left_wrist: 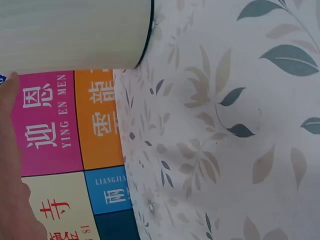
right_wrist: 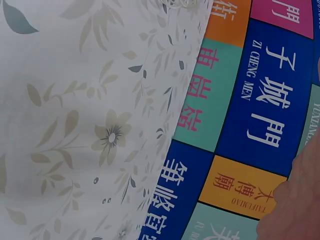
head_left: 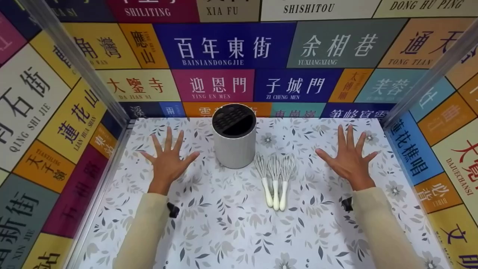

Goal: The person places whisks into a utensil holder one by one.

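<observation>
Both hands are spread wide with straight fingers and hold nothing. My left hand (head_left: 167, 162) is over the left part of the table, to the left of a white round utensil holder (head_left: 235, 151) with a black slotted top. In the left wrist view the holder's side (left_wrist: 75, 35) fills the upper left corner. Three whisks (head_left: 275, 183) with cream handles and wire heads lie side by side, just right of the holder, handles toward me. My right hand (head_left: 350, 160) is farther right, apart from the whisks. A bit of whisk wire (right_wrist: 181, 3) shows at the top of the right wrist view.
A white tablecloth (head_left: 224, 231) with a leaf and flower print covers the table. Panels of coloured street-name signs (head_left: 224, 45) stand along the back and both sides. Clear upright edges (head_left: 89, 74) mark the back corners.
</observation>
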Available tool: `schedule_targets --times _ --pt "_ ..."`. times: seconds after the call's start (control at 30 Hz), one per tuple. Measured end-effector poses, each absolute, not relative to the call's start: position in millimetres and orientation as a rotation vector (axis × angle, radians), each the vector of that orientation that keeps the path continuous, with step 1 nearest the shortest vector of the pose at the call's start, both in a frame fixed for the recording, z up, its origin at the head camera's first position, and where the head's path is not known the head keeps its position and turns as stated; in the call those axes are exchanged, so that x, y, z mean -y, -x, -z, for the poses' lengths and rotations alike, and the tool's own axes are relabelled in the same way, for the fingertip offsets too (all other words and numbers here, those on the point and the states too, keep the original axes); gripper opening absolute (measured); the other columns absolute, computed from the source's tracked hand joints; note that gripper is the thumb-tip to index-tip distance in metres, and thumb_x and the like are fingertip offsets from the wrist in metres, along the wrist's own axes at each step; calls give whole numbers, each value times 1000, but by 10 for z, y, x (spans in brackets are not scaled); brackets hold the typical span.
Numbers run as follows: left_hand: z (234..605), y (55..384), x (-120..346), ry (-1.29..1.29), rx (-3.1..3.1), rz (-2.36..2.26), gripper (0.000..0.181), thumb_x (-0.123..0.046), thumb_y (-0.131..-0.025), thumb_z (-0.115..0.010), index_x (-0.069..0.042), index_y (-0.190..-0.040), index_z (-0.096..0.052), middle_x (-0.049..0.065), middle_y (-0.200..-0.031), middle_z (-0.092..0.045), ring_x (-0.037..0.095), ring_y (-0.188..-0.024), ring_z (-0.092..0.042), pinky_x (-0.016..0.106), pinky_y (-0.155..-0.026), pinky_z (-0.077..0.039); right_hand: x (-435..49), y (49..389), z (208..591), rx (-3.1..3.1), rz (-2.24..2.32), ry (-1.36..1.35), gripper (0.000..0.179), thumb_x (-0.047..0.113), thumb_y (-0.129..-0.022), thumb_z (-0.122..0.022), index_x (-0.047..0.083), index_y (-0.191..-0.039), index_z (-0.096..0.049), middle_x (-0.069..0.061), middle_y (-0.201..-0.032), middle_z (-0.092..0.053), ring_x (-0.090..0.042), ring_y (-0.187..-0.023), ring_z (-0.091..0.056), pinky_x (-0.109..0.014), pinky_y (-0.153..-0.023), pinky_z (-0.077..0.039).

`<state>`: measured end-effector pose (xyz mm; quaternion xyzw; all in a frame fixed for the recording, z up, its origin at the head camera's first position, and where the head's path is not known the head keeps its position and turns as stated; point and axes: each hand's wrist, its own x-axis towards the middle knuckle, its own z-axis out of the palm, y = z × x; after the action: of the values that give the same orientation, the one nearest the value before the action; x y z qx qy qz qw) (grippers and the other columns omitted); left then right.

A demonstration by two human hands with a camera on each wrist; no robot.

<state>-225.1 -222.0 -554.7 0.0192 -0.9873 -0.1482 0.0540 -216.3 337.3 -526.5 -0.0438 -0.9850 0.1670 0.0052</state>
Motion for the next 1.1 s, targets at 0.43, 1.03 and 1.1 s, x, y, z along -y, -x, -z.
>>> schedule_targets --times 0.43,1.03,1.1 --pt "5206 2300 1872 353 2781 583 82 -63 -90 -67 -22 -157 -41 4 -167 -33 34 -154 -30 67 -121 -26 -3207 1969 5336 3082 -793 62 111 82 -90 -44 23 -164 13 -24 -170 -5 -56 -150 -19 -82 -109 -21" --pt "5030 2554 1362 635 2737 525 76 -52 -88 -75 -18 -152 -50 4 -164 -37 35 -153 -31 65 -116 -36 -2724 1725 5635 2964 -1032 20 89 72 -95 -50 6 -155 -37 -21 -119 -70 -35 -100 -71 -55 -81 -57" --pt "5033 2579 1329 638 2744 521 74 -53 -89 -73 -19 -151 -51 4 -163 -39 34 -154 -30 65 -116 -36 -2676 1698 5665 2962 -1046 3 88 72 -95 -50 7 -153 -39 -18 -116 -71 -33 -97 -72 -53 -79 -57"
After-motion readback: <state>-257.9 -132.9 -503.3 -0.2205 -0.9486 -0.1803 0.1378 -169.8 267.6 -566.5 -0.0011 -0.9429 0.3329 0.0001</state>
